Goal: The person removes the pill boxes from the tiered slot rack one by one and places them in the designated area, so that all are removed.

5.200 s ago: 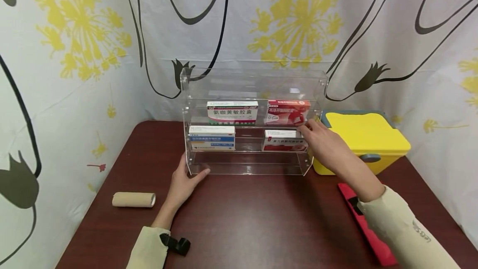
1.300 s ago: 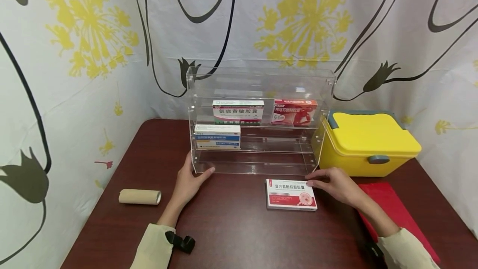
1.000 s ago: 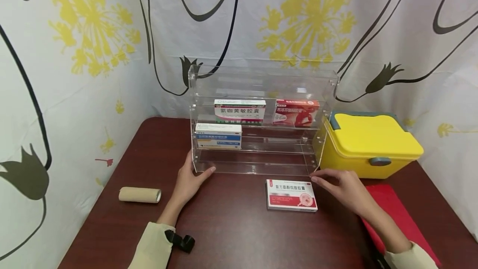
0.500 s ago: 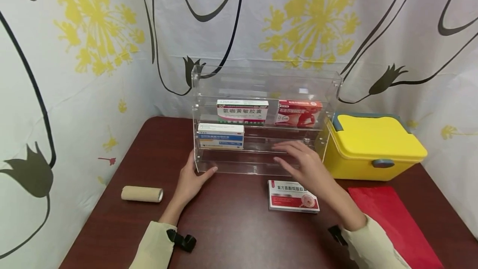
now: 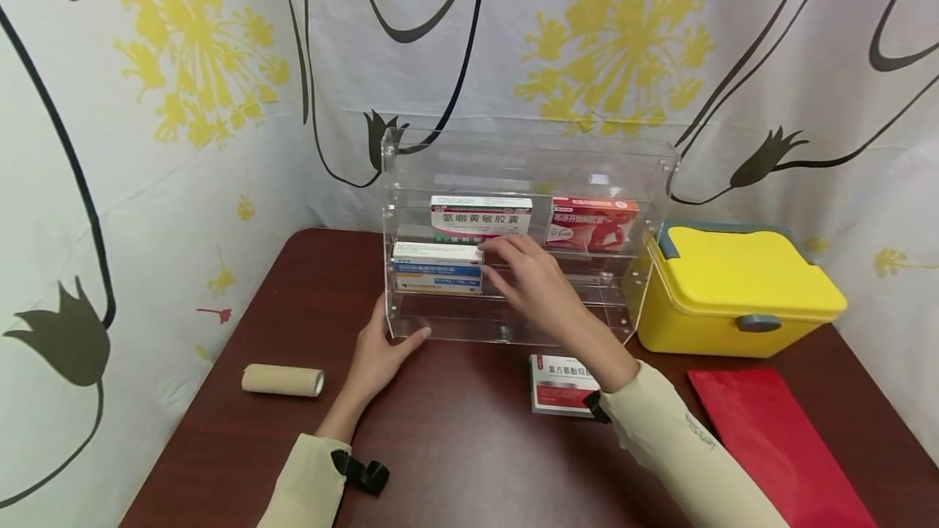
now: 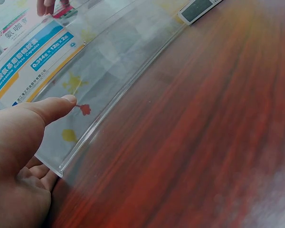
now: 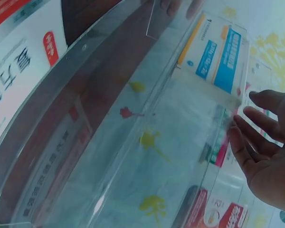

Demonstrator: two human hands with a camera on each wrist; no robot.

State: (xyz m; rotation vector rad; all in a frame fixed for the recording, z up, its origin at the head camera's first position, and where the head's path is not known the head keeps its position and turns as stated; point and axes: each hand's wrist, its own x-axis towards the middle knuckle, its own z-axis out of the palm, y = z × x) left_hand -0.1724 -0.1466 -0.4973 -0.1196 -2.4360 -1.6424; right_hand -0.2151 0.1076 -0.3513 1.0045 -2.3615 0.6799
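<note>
My left hand (image 5: pixel 374 361) grips the lower left side of a clear acrylic tiered rack (image 5: pixel 469 332), its thumb across the front in the left wrist view. On a lower tier, at the left, stands a white, blue and orange capsule box (image 5: pixel 438 271). My right hand (image 5: pixel 539 288) reaches to this box's right end, thumb and fingers apart; in the right wrist view the fingertips (image 7: pixel 235 124) are close to its end. One tier up are a white-and-green medicine box (image 5: pixel 480 217), partly hidden, and a red medicine box (image 5: pixel 592 224). A red-and-white medicine box (image 5: pixel 559 393) lies flat on the table, partly under the right forearm.
A yellow lidded bin (image 5: pixel 741 292) stands right of the rack. In front of it lies a flat red pouch (image 5: pixel 781 446). A cardboard tube (image 5: pixel 282 380) rests at the left of the brown table (image 5: pixel 455 438). A patterned curtain hangs behind.
The red-and-white box went from the rack's lower right to the table and was let go. My right hand then moved left to the blue-and-white box. My left hand keeps its hold.
</note>
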